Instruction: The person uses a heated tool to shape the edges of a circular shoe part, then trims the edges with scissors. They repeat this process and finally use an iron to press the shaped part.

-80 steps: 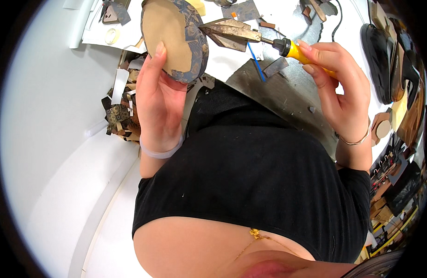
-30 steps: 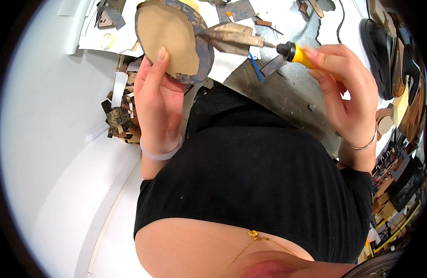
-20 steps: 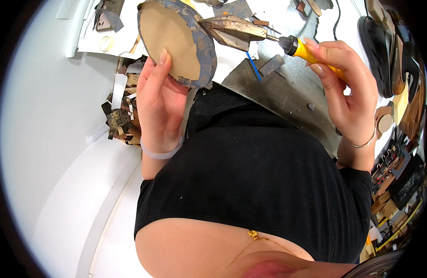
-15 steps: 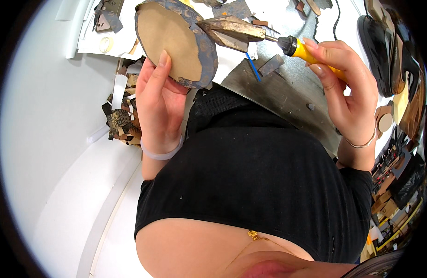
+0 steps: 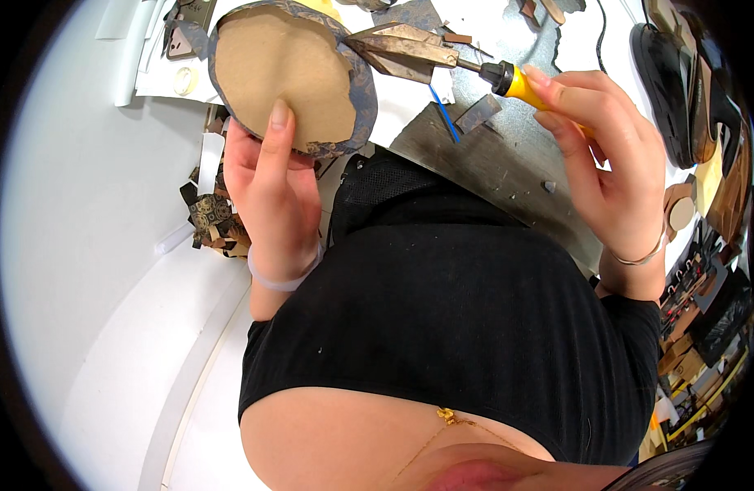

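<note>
Seen from the head, a person's left hand (image 5: 275, 196) grips a brown-faced oval piece (image 5: 283, 69) with a patterned blue-grey border, thumb pressed on its face, at the counter's near left. The right hand (image 5: 618, 168) pinches a yellow-handled tool (image 5: 526, 88), its pointed metal head reaching left to the piece's right edge. Beyond, a metal sheet (image 5: 496, 164) and a blue strip (image 5: 444, 114) lie on the counter (image 5: 586, 41), a black shoe (image 5: 662, 98) at far right.

The left hand (image 5: 272, 190) is now farther left, the board (image 5: 270, 65) turned with its tan face showing broader; the tool (image 5: 408, 51) also sits slightly leftward.
</note>
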A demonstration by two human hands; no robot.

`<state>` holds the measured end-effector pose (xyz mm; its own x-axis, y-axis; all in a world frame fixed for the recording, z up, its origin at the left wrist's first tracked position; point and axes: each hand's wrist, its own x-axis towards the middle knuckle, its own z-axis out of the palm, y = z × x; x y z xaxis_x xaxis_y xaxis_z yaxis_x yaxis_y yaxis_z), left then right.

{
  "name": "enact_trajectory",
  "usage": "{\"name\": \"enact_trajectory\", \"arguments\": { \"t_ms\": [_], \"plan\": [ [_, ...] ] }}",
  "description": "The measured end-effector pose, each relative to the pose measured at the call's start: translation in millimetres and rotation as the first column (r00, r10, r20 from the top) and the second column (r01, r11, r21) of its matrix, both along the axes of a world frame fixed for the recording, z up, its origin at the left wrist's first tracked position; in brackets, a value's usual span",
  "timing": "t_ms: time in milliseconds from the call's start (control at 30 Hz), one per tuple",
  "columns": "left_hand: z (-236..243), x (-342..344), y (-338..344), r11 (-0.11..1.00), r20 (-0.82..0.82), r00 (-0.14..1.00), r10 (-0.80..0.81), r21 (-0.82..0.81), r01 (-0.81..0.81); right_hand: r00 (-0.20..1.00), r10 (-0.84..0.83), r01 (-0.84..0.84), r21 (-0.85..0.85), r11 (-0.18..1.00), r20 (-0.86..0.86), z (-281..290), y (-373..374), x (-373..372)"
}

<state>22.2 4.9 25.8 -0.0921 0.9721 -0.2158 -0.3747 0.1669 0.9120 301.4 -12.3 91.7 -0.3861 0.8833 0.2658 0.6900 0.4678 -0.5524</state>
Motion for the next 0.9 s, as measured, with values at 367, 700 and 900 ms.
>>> {"name": "enact_trajectory", "arguments": {
  "t_ms": [367, 700, 900],
  "plan": [
    [-0.1, 3.1, -5.1, 0.998, -0.084, 0.996, 0.039, 0.059, -0.034, 0.987, 0.015, -0.020, 0.027, 0.999, 0.163, -5.3, -2.2, -8.6],
    [0.1, 0.4, -5.1, 0.998, 0.059, 0.997, 0.047, -0.039, -0.045, 0.978, 0.111, -0.111, -0.008, 0.994, 0.174, -6.7, -0.1, -10.6],
    [-2.0, -5.4, 5.7, 0.987, 0.243, 0.970, 0.017, -0.161, 0.023, 0.992, 0.122, -0.122, -0.040, 0.992, 0.006, 0.4, -2.6, -3.9]
  ]
}}
